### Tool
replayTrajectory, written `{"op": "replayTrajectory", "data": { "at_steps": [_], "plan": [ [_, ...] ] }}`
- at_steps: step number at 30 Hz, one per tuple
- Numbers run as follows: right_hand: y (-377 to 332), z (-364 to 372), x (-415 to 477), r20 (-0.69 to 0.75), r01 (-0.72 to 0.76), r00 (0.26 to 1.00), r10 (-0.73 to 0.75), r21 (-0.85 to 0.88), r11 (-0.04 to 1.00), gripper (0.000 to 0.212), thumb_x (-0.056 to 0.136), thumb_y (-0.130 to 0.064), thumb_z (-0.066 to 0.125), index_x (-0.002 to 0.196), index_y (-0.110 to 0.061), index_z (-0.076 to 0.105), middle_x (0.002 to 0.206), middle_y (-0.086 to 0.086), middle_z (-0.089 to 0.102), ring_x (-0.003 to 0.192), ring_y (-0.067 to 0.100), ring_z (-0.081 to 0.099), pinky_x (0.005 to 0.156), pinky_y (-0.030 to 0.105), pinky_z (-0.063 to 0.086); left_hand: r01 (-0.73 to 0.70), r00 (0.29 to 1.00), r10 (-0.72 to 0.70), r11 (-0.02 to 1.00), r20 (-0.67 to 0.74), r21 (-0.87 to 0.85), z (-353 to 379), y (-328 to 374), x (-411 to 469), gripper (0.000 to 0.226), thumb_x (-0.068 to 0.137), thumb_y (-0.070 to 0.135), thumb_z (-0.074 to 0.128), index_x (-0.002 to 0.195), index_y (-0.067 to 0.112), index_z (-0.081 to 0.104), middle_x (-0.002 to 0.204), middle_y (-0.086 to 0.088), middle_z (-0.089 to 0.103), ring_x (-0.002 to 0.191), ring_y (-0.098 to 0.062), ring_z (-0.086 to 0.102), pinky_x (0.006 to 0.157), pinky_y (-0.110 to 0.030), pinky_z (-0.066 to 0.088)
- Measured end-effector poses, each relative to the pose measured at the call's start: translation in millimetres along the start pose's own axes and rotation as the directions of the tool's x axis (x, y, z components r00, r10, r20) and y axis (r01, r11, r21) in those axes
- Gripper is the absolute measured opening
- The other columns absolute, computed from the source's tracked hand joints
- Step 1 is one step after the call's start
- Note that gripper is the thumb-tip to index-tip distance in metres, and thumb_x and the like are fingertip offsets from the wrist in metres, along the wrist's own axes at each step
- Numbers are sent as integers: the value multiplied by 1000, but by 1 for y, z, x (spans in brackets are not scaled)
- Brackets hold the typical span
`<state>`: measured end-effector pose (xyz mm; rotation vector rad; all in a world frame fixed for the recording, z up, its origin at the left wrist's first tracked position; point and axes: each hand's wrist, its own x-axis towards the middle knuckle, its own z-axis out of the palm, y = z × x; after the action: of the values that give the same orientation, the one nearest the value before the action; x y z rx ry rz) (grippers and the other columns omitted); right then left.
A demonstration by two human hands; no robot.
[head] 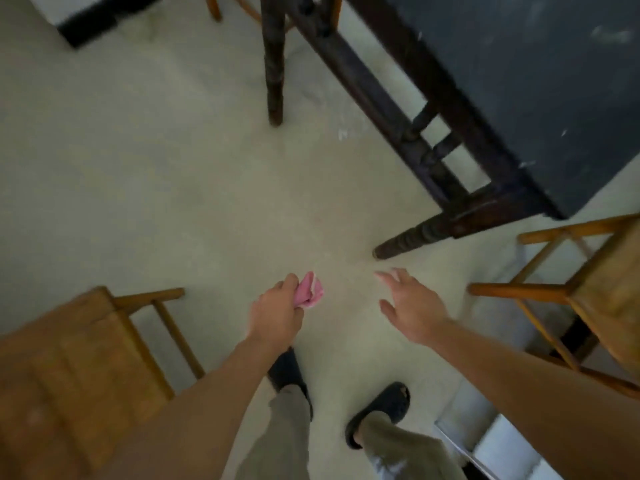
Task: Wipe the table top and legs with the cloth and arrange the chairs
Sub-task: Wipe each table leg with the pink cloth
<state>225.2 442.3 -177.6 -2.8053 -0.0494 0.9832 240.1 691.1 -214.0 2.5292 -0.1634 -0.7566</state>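
Bunched in the left hand (275,315), the pink cloth (309,290) sits ready for wiping. Right hand (412,308), fingers spread and empty, reaches toward the table leg (412,239) at centre right.

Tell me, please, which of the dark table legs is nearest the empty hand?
The table leg at the near corner, its foot just beyond the open right hand; the other leg stands farther back.

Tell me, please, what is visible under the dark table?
Under the table: its dark legs, a turned rail, bare floor and part of a light wooden chair. The tabletop hides whatever lies further beneath.
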Motion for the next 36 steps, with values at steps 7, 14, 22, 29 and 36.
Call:
{"op": "replayTrajectory", "data": {
  "at_steps": [7,14,22,29,36],
  "plan": [
    [-97,-125,-30,-71,131,989,-131,1,991,57,101,-37,47,152,-28,26,155,6,33,133,24,46,103,36,42,41,992,-40,999,-119,2,-161,13,-48,24,87,23,57,107,15,47,99,-8,62,89,-33,61,68,-38,44],
    [-125,-238,1,-92,230,968,-234,-47,972,58,102,-35,44,154,-31,19,159,4,25,138,19,39,108,33,40,50,969,-30,996,-245,75,-291,29,-24,26,86,24,56,110,17,49,106,-5,62,95,-30,60,66,-34,37],
    [-153,-406,112,-212,310,916,-341,-168,936,53,103,-34,43,152,-26,25,157,6,24,135,24,42,101,37,45,13,889,22,997,-458,72,-451,56,67,23,83,20,61,102,13,51,96,-7,62,84,-32,60,61,-32,31],
    [-226,-519,205,-289,363,855,-431,-260,895,50,102,-34,43,149,-27,27,155,4,26,130,22,47,94,35,50,27,826,3,999,-564,45,-563,30,112,22,82,19,62,102,16,53,95,-5,63,83,-31,61,63,-35,40],
    [-312,-565,296,-350,348,836,-423,-259,901,46,102,-35,46,145,-31,30,147,-1,34,127,17,48,99,31,48,-5,822,60,995,-566,98,-666,-44,180,28,86,20,58,112,19,51,101,-2,61,85,-27,60,61,-30,30]
  ]
}}
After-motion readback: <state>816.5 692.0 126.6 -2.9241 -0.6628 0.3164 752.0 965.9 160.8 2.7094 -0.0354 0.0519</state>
